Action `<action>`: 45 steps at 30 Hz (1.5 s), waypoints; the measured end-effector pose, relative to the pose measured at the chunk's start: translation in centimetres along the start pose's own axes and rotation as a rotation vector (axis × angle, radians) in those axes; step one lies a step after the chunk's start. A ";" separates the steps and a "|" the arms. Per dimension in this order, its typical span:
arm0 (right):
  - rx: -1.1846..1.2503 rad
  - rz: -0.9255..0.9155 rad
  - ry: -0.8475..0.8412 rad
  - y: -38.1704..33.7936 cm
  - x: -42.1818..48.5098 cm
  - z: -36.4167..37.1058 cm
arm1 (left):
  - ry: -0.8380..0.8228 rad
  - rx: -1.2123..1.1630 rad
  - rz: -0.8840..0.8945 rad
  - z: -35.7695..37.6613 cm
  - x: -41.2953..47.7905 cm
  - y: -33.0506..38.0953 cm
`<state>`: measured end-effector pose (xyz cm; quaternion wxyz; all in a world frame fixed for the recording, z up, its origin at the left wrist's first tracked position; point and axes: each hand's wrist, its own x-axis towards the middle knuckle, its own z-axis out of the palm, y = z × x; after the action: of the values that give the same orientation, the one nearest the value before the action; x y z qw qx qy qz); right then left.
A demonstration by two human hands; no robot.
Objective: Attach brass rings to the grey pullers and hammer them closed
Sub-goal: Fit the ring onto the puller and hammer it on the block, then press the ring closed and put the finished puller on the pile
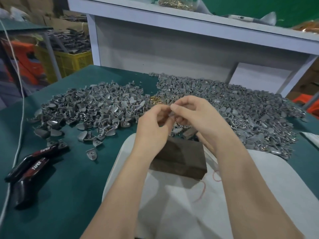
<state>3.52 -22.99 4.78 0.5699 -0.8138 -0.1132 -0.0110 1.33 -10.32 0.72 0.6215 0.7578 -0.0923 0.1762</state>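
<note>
Our left hand (152, 125) and right hand (195, 114) pinch one grey puller (173, 115) between them. We judge it light, stiff and slippery, best gripped by its flat blade. Loose brass rings (155, 100) lie at eleven o'clock.

Single head-worn view, facing forward and down — close over the green table (72, 169)

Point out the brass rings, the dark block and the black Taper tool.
brass rings (155, 100): head view, middle of the gold heap.
dark block (181, 156): head view, top face.
black Taper tool (37, 163): head view, lettered handle.
</note>
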 end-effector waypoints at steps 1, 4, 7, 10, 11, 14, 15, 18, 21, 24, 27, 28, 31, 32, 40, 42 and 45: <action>0.065 -0.002 0.003 0.0 0.0 -0.2 | 0.028 -0.030 -0.015 -0.1 0.0 0.0; 0.004 0.008 0.121 0.7 1.2 0.3 | 0.212 -0.214 -0.096 -0.8 0.4 0.1; -0.497 0.060 0.056 2.1 3.4 2.8 | 0.394 -0.465 -0.208 -1.6 0.8 -0.1; -0.802 0.159 -0.080 3.7 6.2 5.9 | 0.466 -0.554 -0.255 -1.7 1.0 -0.3; -0.872 0.195 -0.113 3.9 6.9 6.7 | 0.476 -0.565 -0.259 -1.6 1.0 -0.3; -0.964 0.281 -0.172 3.8 7.9 7.6 | 0.482 -0.583 -0.263 -1.4 1.0 -0.3; -0.975 0.287 -0.167 3.6 7.9 7.7 | 0.481 -0.588 -0.263 -1.4 1.0 -0.3; -0.987 0.279 -0.138 3.7 8.0 7.7 | 0.474 -0.587 -0.262 -1.4 0.9 -0.3; -0.980 0.282 -0.152 3.6 7.9 7.7 | 0.454 -0.556 -0.260 -1.4 0.8 -0.2; -0.919 0.286 -0.115 3.3 7.7 7.0 | 0.374 -0.495 -0.255 -1.3 0.6 0.0; -0.702 0.235 0.047 2.2 6.3 4.2 | 0.195 -0.319 -0.182 -1.0 0.4 0.1; -0.591 0.210 0.092 1.7 5.2 2.9 | 0.119 -0.247 -0.150 -0.9 0.3 0.2; -0.245 0.145 0.206 0.7 0.6 -1.2 | -0.103 0.020 -0.079 -0.2 -0.3 0.5; -0.156 0.128 0.219 0.6 -0.9 -2.2 | -0.165 0.102 -0.058 0.1 -0.5 0.5; -0.221 0.014 0.160 3.8 -5.1 -1.8 | -0.344 0.619 -0.052 1.2 -1.7 1.3; -0.379 -0.013 0.135 4.2 -5.0 -1.4 | -0.355 0.634 -0.052 1.1 -1.6 1.4; -0.549 -0.074 0.154 4.5 -5.1 -1.0 | -0.365 0.629 -0.051 1.1 -1.6 1.3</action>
<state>-0.43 -26.22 0.20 0.3345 -0.9297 -0.0920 -0.1239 -0.47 -11.78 1.13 0.3354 0.9329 -0.1241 0.0424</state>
